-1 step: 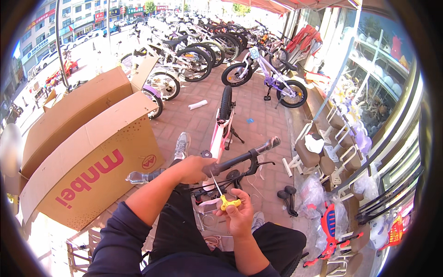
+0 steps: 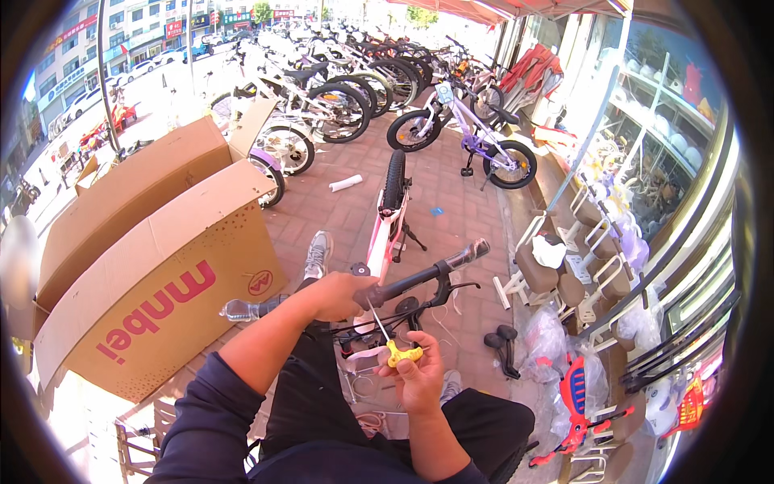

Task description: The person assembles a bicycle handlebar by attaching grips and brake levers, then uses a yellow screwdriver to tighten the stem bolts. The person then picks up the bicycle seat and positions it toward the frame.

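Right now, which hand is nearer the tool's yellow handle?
Right: the right hand holds the yellow handle; the left hand is farther forward, at the handlebar, beyond the tool's shaft.

Top (image 2: 330, 468) is dk navy, L sleeve (image 2: 211, 403) pushed up. Trousers (image 2: 310, 395) are black, loose. L shoe (image 2: 320, 250) is lt grey w/ white. L hand (image 2: 343, 296) & R hand (image 2: 415, 379) are bare.

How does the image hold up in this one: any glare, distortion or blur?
Head view: the sunlit street at upper left is washed out; fisheye bend curves the edges of the cardboard box, and the corners go black; a pale patch at far left is too blurred to identify; the yellow tool handle in the right hand stands out clearly.
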The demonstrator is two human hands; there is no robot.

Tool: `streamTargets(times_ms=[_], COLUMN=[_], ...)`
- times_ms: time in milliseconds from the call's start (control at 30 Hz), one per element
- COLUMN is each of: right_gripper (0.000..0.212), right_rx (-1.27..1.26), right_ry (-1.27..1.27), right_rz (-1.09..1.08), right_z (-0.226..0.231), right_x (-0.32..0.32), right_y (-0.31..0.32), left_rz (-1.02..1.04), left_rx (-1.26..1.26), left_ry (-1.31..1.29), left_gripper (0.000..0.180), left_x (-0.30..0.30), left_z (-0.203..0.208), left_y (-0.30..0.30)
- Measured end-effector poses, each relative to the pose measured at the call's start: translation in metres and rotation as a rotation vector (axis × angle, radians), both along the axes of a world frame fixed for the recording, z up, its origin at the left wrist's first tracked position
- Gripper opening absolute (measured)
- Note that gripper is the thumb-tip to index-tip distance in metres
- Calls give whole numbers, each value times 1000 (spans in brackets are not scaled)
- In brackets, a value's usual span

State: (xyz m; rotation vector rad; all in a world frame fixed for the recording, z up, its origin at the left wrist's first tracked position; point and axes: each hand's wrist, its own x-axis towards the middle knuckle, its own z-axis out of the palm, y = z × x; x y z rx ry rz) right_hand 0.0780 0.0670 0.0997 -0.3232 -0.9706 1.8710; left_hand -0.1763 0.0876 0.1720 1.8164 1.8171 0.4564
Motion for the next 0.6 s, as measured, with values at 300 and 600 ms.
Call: streamTargets(times_ms=[300,600], right_gripper=[48,45], right_rx=[992,50], right_ry=[-525,-62], right_rz=[-606,82], right_z=[12,4], right_x=[13,5], right_y=[16,-3], left_rz=[-14,-8], left_rx=[14,-18], left_ry=[-3,-1], left_gripper=[79,78], left_x=[-4,0], left_z=[-11,-5], left_y=[3,4])
